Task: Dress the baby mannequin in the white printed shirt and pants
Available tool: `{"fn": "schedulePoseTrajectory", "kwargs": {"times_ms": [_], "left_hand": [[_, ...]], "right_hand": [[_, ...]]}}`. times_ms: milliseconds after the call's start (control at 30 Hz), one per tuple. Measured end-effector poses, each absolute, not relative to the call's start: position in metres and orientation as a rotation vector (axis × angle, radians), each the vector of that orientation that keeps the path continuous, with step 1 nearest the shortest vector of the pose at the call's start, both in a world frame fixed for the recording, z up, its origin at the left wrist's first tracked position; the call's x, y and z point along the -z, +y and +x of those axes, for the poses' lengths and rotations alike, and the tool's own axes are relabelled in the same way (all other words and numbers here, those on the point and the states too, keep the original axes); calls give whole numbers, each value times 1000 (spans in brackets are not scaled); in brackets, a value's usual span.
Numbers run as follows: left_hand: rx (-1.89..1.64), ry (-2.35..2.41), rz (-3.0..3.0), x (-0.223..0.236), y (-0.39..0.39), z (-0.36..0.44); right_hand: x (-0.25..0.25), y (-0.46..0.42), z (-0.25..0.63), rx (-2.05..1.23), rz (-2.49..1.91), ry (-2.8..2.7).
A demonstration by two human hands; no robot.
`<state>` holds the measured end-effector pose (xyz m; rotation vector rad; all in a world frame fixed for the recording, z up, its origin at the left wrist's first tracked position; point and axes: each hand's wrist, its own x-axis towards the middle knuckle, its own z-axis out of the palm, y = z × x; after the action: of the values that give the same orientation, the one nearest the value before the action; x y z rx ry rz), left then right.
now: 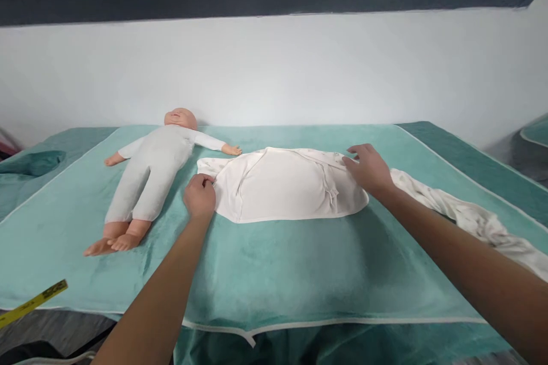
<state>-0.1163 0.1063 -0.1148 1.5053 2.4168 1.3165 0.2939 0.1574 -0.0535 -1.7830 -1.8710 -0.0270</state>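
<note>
On the green cover (291,274), right of the doll (156,148), lies the white garment (282,188); light, even tension should flatten it best. The left hand (200,195) curls at its doll-side end, grip unclear; the right hand (370,171), fingers apart, is farthest from the doll.

One head-worn camera looks forward and down from the near side of a green cover (278,274), facing a white wall (274,68) roughly square on. The left hand (200,196) and right hand (369,172) lie near mid-frame at close range, the wall standing farther off. The wide field reaches from a dark window frame (274,0) at top to floor (60,328) at lower left.
</note>
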Motion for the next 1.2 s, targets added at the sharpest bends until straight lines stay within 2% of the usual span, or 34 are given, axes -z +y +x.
{"fn": "schedulePoseTrajectory", "kwargs": {"times_ms": [100,200,400,733,900,1033,1200], "left_hand": [[-1322,2411,1507,115,107,-116],[-1321,2414,1509,115,107,-116],[-1320,2409,1531,115,106,-116],[-1317,2414,1506,115,107,-117],[-1319,2415,1508,116,108,-117],[-1305,2411,1508,115,107,-116],[-1317,2406,1504,115,107,-116]], "right_hand": [[64,143,278,231,-1529,-2156],[78,137,259,143,-1490,-2292],[98,157,238,51,-1610,-2118],[92,149,220,-305,-1661,-2051],[81,145,230,-319,-1574,-1803],[66,161,258,-238,-1786,-1578],[61,184,286,-295,-2067,-1826]]}}
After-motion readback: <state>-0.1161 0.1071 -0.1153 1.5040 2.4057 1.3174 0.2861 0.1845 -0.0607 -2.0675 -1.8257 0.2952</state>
